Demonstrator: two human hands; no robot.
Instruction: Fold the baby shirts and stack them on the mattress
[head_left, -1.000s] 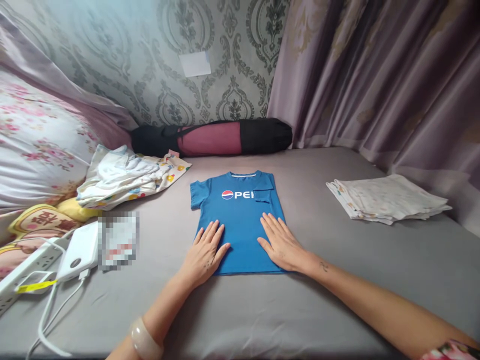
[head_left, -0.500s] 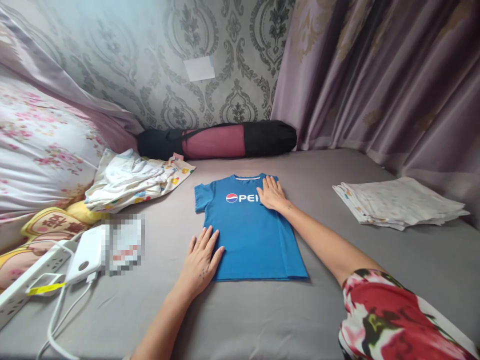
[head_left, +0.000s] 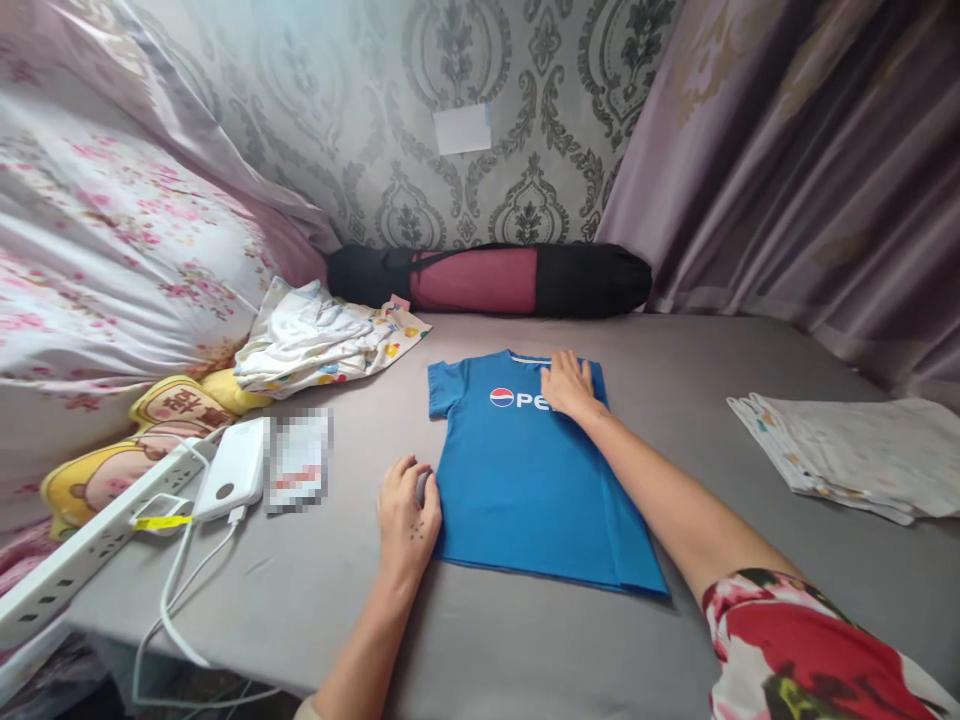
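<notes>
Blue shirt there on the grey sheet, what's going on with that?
A person is handling the blue shirt, which lies spread on the grey sheet. Their right hand rests on it near the collar, covering part of the lettering. The left hand is loosely curled at the opposite edge; whether it grips the fabric isn't clear. The side by the right arm appears folded in, while the other sleeve sticks out.
</notes>
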